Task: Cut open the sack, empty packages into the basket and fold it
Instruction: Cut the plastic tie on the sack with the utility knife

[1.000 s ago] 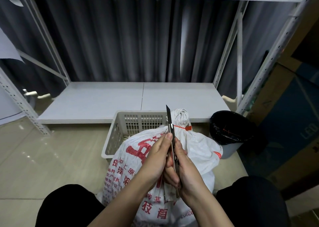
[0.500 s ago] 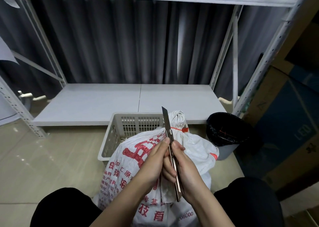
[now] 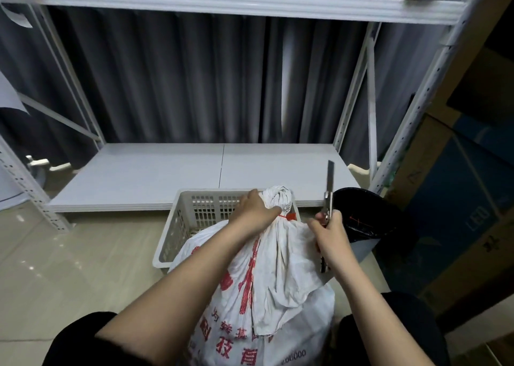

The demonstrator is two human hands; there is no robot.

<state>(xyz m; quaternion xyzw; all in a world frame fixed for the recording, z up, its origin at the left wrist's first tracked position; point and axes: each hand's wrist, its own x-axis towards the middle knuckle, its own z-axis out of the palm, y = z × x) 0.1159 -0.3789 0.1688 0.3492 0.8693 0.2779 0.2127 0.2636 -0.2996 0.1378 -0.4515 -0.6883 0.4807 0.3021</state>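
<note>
Two hands busy | your left hand grips sack neck | right hand holds knife upright, seemingly just right of red tie

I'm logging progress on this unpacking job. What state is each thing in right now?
Sack: still tied shut at the neck with a red tie, uncut, upright.
Utility knife: blade extended, pointing up, clear of the sack.
Left hand: grips the sack's neck below the knot.
Right hand: holds the knife.
Basket: behind the sack; contents mostly hidden.
Bin: open, lined with a black bag.
</note>
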